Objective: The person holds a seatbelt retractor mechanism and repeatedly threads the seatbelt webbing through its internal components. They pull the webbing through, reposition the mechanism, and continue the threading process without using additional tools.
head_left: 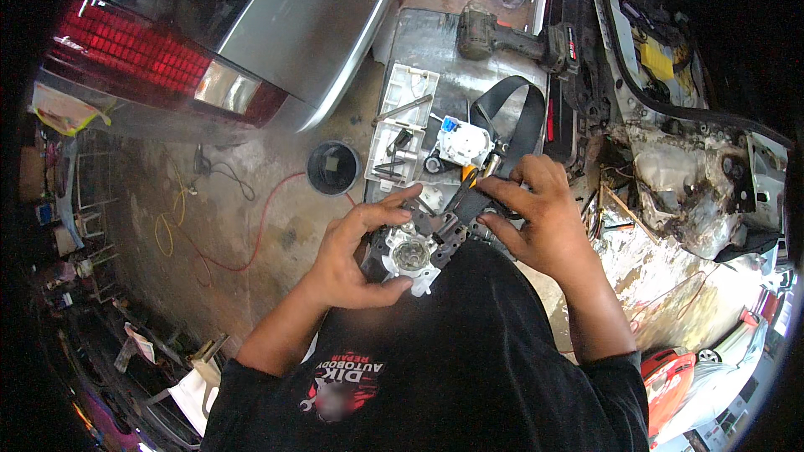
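Note:
My left hand grips a metal-bracketed mechanism with a white, star-edged housing and round hub, held just above my dark shirt. My right hand has its thumb and fingers curled on the black webbing strap where it runs into the mechanism's dark bracket. The strap loops up over the bench. Just beyond my fingers lie a white plastic part with a blue piece, a small yellow-orange item and a white sectioned tray holding dark bits and small metal pieces.
A grey bench carries a cordless power tool. A silver car's rear with red lamp stands left, a stripped car body right. A black bucket and red hose are on the floor.

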`<state>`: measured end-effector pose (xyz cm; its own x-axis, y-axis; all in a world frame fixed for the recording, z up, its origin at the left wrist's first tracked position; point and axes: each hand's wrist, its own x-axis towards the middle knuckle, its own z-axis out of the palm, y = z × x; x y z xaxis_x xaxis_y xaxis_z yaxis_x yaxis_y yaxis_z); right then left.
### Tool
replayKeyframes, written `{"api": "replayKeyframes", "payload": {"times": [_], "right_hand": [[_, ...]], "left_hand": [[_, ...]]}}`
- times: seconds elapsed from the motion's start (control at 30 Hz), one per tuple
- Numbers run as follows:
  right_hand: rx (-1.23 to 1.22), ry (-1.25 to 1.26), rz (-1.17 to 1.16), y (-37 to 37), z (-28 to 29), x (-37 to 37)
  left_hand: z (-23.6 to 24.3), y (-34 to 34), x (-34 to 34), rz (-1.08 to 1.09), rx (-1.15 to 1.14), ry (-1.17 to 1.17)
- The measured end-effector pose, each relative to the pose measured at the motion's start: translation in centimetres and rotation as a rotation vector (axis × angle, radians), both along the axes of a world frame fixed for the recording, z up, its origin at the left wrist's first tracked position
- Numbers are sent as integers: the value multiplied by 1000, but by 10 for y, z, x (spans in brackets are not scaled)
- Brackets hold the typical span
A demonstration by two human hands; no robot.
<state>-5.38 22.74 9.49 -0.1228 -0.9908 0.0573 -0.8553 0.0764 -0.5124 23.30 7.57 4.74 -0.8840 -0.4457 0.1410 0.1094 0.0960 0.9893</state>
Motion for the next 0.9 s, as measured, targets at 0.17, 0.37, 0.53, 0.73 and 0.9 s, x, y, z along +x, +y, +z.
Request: {"api": "replayKeyframes", "payload": {"times": [0.17, 0.37, 0.53, 0.73, 0.9], "right_hand": [[-156, 124, -43, 0, -21, -10], [-129, 29, -152, -2, -24, -17], [-154, -29, -200, -2, -30, -14], [-180, -72, -265, -3, -34, -17], [-149, -74, -218, -1, -31, -24]], "left_hand": [[-1, 1, 0, -3, 16, 20], [1, -2, -1, -34, -53, -19], [0, -5, -3, -44, -78, -11], [0, -5, -6, -40, -99, 1], [-2, -6, -7, -41, -79, 10]]}}
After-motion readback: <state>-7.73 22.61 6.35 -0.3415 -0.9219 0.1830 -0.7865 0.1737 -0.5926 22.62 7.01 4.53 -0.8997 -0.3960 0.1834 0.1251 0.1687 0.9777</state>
